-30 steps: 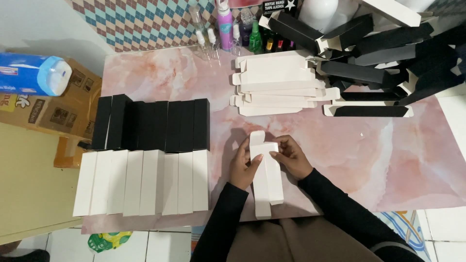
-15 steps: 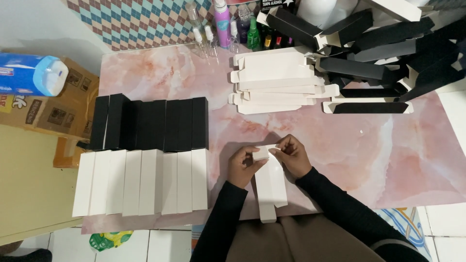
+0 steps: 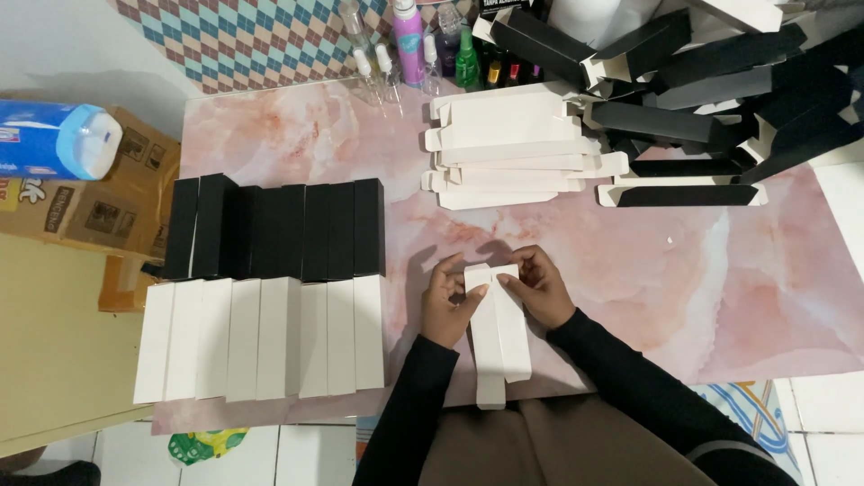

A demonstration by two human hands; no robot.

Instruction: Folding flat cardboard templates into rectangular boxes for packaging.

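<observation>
Carton, a long white cardboard sleeve (image 3: 498,333), lay on the pink marbled bench (image 3: 297,135) between both hands, its long axis running toward the person; left hand (image 3: 447,301) and right hand (image 3: 538,286) pinched its far-end flap, equally near.

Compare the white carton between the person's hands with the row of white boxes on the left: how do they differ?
The white carton is held by the left hand and right hand, its end flaps open; the row of white boxes lies untouched, closed and side by side. Both are long, white and narrow.
</observation>
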